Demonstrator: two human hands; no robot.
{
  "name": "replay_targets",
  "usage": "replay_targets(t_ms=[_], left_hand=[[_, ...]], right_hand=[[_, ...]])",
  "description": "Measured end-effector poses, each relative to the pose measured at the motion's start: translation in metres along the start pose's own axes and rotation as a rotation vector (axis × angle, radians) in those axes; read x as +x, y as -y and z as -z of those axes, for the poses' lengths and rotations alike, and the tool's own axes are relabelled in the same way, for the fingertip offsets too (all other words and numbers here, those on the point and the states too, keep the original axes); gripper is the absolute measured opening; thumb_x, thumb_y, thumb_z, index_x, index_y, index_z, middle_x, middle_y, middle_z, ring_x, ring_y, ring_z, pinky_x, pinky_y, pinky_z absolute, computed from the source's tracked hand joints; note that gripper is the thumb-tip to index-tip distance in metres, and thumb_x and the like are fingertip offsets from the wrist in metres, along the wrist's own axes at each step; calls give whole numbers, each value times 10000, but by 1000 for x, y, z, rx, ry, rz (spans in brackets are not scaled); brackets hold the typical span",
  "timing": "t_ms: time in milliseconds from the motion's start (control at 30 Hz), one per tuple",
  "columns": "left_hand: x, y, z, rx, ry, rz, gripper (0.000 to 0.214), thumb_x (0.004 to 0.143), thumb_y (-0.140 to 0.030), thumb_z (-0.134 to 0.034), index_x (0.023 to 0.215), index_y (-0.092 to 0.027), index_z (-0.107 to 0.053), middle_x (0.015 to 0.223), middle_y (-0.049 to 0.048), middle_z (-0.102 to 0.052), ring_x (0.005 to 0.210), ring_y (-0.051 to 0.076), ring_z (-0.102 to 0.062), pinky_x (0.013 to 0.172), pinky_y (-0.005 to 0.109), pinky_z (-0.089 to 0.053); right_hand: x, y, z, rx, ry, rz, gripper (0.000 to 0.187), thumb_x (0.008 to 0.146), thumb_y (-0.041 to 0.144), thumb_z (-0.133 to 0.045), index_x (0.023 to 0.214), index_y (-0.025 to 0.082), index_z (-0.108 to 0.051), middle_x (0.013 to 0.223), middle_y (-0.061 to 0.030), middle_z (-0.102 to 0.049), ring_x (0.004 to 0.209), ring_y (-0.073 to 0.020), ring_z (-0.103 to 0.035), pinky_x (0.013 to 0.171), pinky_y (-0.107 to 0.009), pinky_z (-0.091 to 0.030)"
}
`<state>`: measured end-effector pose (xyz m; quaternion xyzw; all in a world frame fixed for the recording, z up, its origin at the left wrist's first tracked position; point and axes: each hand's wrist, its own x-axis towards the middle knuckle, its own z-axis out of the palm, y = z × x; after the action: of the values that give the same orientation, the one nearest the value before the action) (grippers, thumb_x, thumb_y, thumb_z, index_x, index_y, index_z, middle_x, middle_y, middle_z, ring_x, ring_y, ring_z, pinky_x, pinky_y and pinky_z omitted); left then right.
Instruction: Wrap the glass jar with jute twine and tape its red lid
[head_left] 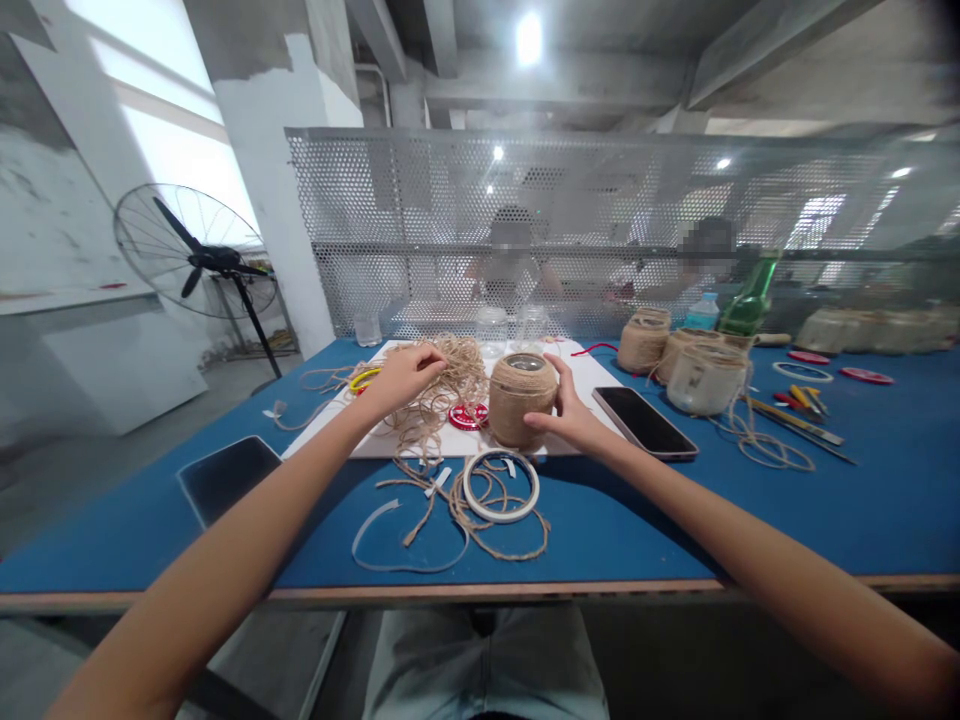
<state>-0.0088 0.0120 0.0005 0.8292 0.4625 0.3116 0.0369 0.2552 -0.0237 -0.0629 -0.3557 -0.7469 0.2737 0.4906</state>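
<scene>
Head view: right hand (pixel 571 412) grasping the twine-wrapped jar (pixel 517 405), just beyond the white ring (pixel 534 490).
The right grip clasps one side of the jar, thumb in front; the left hand (pixel 409 370), beyond the ring and to its left, is at the loose twine (pixel 461 365), and whether its grip pinches a strand I cannot tell. The jar looks upright, mouth up, long axis near vertical. Loops tangled around the ring could snag if pulled, and the jar could tip if its one-sided hold slackens.
</scene>
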Motion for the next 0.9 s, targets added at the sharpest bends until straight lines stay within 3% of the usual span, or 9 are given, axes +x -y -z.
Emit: replay_targets(t_ms=[267,500,700,900], left_hand=[[1,2,-2,-4,6,-17,279,802,-349,-406,813,-156,-607,807,35,-618,740,158,-534,677,263,-379],[0,0,-1,-12,1,-21,280,808,-352,-402,820,-158,-603,804,35,-614,734,154,-529,662,263,-377],[1,-1,-2,-22,11,-33,281,810,-380,-423,813,-167,-606,791,29,-624,724,153,-535,665,262,-380],[0,-2,-2,-32,29,-31,287,805,-392,-439,811,-165,-614,811,28,-633,750,157,-548,677,253,-391]], right_hand=[[-1,3,-8,-142,-113,-46,1176,514,459,-766,1363,150,-13,1390,-228,-249,1297,-301,-278,1060,-463,-215],[-1,3,-6,-119,-90,-35,1051,603,450,-717,1362,190,-39,1356,-193,-345,1256,-296,-359,1048,-492,-233],[0,-2,1,-81,-24,32,947,642,436,-692,1352,196,-113,1387,-155,-293,1280,-262,-325,1059,-418,-254],[3,-4,4,-93,-18,60,927,627,502,-676,1335,181,-172,1343,-158,-338,1279,-274,-311,1058,-420,-240]])
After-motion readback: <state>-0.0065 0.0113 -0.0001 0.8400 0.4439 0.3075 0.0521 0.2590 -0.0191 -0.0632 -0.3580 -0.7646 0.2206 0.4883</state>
